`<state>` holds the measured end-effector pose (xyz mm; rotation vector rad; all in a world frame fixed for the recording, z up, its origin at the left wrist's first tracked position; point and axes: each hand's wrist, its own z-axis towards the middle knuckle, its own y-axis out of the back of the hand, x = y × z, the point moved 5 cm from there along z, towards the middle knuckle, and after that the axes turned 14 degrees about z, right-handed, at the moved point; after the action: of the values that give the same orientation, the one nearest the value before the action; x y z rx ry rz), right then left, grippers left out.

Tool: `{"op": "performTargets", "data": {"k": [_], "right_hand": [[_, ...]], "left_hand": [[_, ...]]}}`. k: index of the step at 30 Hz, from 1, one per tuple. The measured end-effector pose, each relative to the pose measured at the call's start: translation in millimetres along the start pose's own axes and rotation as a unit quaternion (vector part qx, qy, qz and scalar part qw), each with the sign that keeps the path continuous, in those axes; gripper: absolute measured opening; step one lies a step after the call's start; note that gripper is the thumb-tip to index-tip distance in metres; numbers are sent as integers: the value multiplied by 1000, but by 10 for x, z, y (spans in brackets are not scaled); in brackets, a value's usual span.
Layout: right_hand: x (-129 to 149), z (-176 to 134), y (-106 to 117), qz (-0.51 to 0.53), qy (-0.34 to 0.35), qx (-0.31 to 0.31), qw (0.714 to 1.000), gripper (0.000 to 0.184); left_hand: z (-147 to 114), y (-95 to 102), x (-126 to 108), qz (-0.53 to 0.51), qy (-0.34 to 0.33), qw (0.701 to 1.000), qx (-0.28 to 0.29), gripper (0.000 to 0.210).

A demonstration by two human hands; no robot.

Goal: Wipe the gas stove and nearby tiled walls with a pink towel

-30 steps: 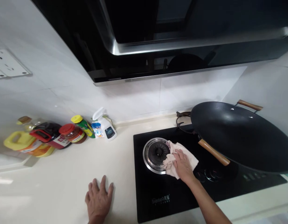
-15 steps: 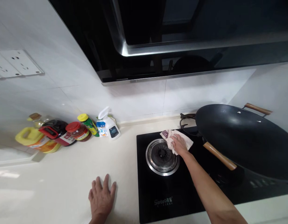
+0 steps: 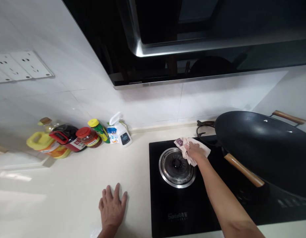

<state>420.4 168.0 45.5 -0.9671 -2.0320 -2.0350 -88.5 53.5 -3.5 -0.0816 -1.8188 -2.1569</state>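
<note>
My right hand (image 3: pixel 195 151) presses a pale pink cloth (image 3: pixel 204 150) against the black glass stove top (image 3: pixel 172 201). The cloth lies bunched at the upper right edge of the round metal burner (image 3: pixel 177 168), partly over its steel ring. Fingers of that hand curl into the fabric, and some fingertips are hidden in its folds. Palm down on the pale countertop (image 3: pixel 76 191), my left hand (image 3: pixel 112 208) rests with fingers spread and nothing in them, left of the stove.
A large black wok (image 3: pixel 262 142) with wooden handles covers the stove's right side. Along the wall stand a white spray bottle (image 3: pixel 122 134), a green bottle (image 3: pixel 100 130), a red-lidded jar (image 3: pixel 90 137) and a yellow jug (image 3: pixel 47 145). A dark range hood (image 3: pixel 205 49) hangs above.
The whole view has shifted slightly, so everything sits a little farther right. My right hand stays on the cloth beside the burner, and my left hand remains flat on the counter.
</note>
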Motion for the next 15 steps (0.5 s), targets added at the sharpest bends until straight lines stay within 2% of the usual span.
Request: {"op": "performTargets", "data": {"k": [3, 8, 15], "right_hand": [[401, 68, -104, 5, -1, 32, 999, 63], [1134, -183, -363, 12, 111, 37, 993, 59], [1621, -685, -654, 14, 265, 56, 962, 52]], "left_hand": [[-4, -12, -3, 2, 0, 1000, -4, 59], [9, -8, 6, -8, 2, 1000, 6, 60], [25, 10, 7, 5, -3, 1000, -10, 59]]}}
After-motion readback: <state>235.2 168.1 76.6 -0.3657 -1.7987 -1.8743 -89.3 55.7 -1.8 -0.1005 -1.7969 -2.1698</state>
